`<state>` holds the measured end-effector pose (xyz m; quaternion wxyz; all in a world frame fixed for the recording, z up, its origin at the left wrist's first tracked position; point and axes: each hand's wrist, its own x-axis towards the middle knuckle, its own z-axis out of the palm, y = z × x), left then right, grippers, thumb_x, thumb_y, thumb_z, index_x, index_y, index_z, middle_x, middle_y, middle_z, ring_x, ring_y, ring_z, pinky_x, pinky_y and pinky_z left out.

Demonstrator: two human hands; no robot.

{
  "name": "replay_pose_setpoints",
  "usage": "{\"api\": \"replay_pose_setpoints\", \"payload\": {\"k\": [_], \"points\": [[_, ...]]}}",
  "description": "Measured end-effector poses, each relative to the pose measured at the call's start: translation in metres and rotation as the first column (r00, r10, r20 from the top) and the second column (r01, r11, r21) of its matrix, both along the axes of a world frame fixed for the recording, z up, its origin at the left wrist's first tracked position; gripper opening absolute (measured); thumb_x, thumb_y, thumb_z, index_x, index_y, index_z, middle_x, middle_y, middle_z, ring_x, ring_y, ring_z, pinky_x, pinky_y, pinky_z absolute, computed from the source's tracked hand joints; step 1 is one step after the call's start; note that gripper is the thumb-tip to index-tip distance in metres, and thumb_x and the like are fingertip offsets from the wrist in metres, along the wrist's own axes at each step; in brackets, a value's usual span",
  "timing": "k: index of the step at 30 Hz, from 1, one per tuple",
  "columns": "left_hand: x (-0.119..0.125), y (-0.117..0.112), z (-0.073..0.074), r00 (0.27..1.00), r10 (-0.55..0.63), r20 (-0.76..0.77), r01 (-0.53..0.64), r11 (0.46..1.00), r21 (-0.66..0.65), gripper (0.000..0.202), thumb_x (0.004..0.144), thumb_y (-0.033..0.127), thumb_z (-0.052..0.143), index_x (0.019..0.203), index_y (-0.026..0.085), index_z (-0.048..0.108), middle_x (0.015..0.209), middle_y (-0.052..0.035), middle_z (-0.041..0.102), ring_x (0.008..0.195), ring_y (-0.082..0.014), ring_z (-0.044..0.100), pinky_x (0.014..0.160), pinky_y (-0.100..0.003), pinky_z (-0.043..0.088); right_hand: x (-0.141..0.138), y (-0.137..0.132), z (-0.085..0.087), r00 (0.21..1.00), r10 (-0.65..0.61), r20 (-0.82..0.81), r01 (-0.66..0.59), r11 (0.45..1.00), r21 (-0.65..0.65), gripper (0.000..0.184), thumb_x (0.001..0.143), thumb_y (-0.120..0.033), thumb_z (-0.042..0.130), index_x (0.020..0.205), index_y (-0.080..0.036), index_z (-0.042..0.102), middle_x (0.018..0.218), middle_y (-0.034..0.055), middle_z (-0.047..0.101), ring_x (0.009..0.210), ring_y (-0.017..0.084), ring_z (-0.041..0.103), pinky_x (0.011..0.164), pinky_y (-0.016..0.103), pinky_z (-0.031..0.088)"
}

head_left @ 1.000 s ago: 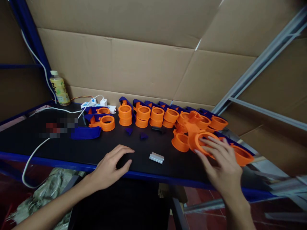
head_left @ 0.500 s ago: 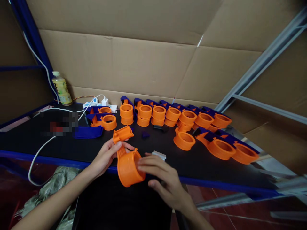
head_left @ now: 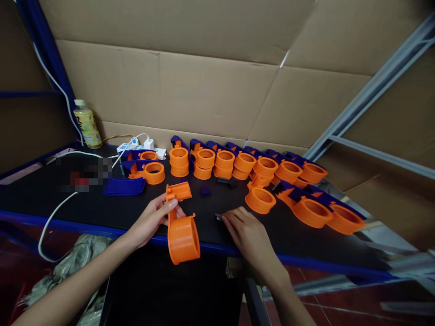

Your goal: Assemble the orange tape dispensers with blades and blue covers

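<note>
My left hand [head_left: 153, 220] grips an orange plastic tape dispenser body [head_left: 183, 240] by its narrow neck, thumb in front. Its wide ring hangs below the hand at the table's front edge, and its flat end points up and right. My right hand [head_left: 250, 235] is on the black tabletop with its fingers closed over a small silvery strip [head_left: 218, 217]; only one end of the strip shows. Beyond the hands lie a small dark blue piece [head_left: 205, 191] and a black piece [head_left: 227, 182].
Stacked orange-and-blue tape dispensers [head_left: 224, 163] line the back, with more [head_left: 314, 212] at right. Another orange body [head_left: 260, 200] stands near my right hand. At left are a blue curved part [head_left: 125, 186], a power strip [head_left: 159, 153], white cables and a bottle [head_left: 87, 126].
My right hand has left the orange ring, moved right and up to the tabletop, and closed on the silvery strip. My left hand still holds the dispenser body, now turned slightly.
</note>
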<state>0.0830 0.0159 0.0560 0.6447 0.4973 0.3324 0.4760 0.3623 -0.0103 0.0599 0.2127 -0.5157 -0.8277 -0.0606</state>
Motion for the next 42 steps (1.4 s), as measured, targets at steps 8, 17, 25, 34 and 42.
{"api": "replay_pose_setpoints", "payload": {"k": [8,17,25,34,42], "points": [[-0.002,0.001,0.002,0.991,-0.058,-0.117,0.063,0.997,0.034,0.038,0.088,0.051,0.065,0.099,0.014,0.069,0.08,-0.0056,0.072,0.055,-0.0118,0.055,0.05,-0.021,0.04,-0.014,0.008,0.018,0.89,0.055,-0.453,-0.073,0.997,-0.022,0.026,0.101,-0.036,0.051,0.085,-0.021,0.063,0.083,0.0043,0.064,0.077,0.018,0.061,0.07,0.03,0.049],[-0.002,0.002,0.0,0.97,-0.123,-0.208,0.143,0.986,0.083,0.033,0.085,0.047,0.07,0.1,0.018,0.072,0.058,0.0034,0.059,0.047,-0.0107,0.046,0.048,-0.022,0.03,-0.056,0.009,0.035,0.866,0.125,-0.485,-0.138,0.99,0.01,0.022,0.098,-0.037,0.057,0.085,-0.021,0.066,0.079,0.0026,0.061,0.067,0.014,0.057,0.057,0.025,0.044],[-0.002,0.002,0.003,0.968,-0.151,-0.202,0.172,0.981,0.093,0.032,0.085,0.044,0.071,0.101,0.016,0.072,0.06,0.0027,0.06,0.053,-0.011,0.047,0.05,-0.021,0.031,-0.07,0.02,0.02,0.933,0.11,-0.344,-0.097,0.994,0.055,0.019,0.098,-0.033,0.057,0.087,-0.023,0.067,0.087,0.005,0.066,0.078,0.017,0.062,0.063,0.027,0.047],[-0.004,0.004,-0.001,0.987,-0.109,-0.122,0.113,0.993,0.023,0.038,0.084,0.046,0.071,0.112,0.022,0.062,0.066,0.0043,0.062,0.05,-0.0093,0.051,0.046,-0.018,0.034,-0.071,0.05,0.04,0.963,0.145,-0.228,-0.147,0.989,0.012,0.025,0.103,-0.036,0.048,0.103,-0.024,0.07,0.104,0.0032,0.072,0.091,0.015,0.067,0.076,0.025,0.05],[-0.005,0.005,-0.001,0.992,-0.096,-0.084,0.095,0.995,-0.015,0.033,0.084,0.046,0.071,0.105,0.021,0.063,0.059,0.0046,0.059,0.047,-0.0086,0.049,0.044,-0.017,0.031,-0.013,0.097,0.059,0.868,-0.305,0.392,0.324,0.946,0.018,0.023,0.095,-0.014,0.053,0.113,-0.012,0.067,0.113,0.0203,0.069,0.114,0.032,0.061,0.077,0.034,0.051]]}}
